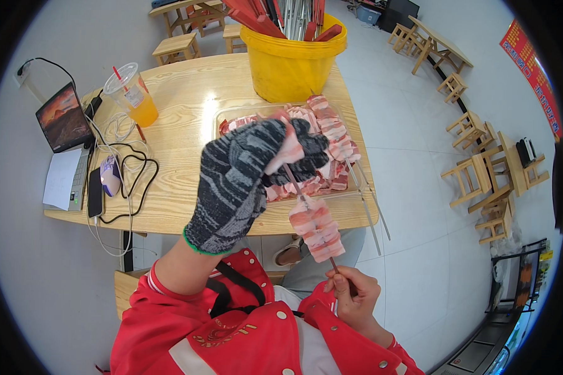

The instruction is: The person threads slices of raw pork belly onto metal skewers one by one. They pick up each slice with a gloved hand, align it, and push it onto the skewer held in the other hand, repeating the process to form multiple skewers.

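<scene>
My left hand (244, 173), in a grey-and-black knit glove, grips a slice of raw fatty meat (291, 150) at the upper part of a thin skewer (292, 179). Several folded meat pieces (318, 228) are threaded lower on this skewer. Bare, my right hand (356, 293) pinches the skewer's lower end. Behind the glove lies a clear shallow tray (220, 112) with raw sliced meat, partly hidden. Finished-looking meat skewers (330, 126) rest along the tray's right side, their flat metal ends (368, 211) jutting past the table edge.
A yellow bucket (293, 65) full of metal and red-ended skewers stands behind the tray on the wooden table (178, 93). To the left are a cup of orange drink (143, 110), a laptop (65, 122), a mouse (110, 176), a phone (95, 192) and loose cables (145, 161).
</scene>
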Motion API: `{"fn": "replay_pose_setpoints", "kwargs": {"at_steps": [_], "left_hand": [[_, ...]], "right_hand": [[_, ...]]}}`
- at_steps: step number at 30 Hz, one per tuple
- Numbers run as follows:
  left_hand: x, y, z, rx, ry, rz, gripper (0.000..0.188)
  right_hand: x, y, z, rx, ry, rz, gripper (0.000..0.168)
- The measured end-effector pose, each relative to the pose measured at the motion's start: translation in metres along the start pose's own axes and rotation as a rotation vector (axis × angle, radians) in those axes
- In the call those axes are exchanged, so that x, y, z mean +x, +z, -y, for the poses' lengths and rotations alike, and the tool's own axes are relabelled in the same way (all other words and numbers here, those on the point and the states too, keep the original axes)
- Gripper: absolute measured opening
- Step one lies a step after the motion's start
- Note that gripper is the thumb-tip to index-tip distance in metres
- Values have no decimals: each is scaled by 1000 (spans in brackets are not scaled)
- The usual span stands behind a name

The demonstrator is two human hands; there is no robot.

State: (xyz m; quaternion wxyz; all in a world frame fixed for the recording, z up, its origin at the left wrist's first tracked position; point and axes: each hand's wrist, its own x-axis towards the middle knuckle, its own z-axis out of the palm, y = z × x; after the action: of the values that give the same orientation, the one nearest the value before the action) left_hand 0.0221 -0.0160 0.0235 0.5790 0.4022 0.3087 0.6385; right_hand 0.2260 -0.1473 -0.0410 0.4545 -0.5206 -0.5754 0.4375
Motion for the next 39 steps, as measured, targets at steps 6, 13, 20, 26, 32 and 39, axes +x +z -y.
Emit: {"fn": "replay_pose_setpoints", "kwargs": {"at_steps": [6, 13, 20, 26, 32, 39], "left_hand": [[-1, -2, 4, 198, 106, 105, 33], [-8, 4, -11, -578, -187, 42, 42], [-11, 7, -22, -35, -61, 201, 40], [-9, 7, -33, 241, -47, 171, 43], [-9, 8, -33, 166, -89, 77, 43], [-9, 8, -33, 292, -32, 121, 44]], "right_hand": [[5, 3, 5, 15, -83, -10, 10], [7, 1, 4, 90, -45, 37, 10], [9, 3, 5, 155, -31, 63, 11], [9, 1, 2, 122, -20, 68, 11], [10, -1, 0, 109, -29, 63, 11], [9, 0, 1, 139, -20, 72, 11]]}}
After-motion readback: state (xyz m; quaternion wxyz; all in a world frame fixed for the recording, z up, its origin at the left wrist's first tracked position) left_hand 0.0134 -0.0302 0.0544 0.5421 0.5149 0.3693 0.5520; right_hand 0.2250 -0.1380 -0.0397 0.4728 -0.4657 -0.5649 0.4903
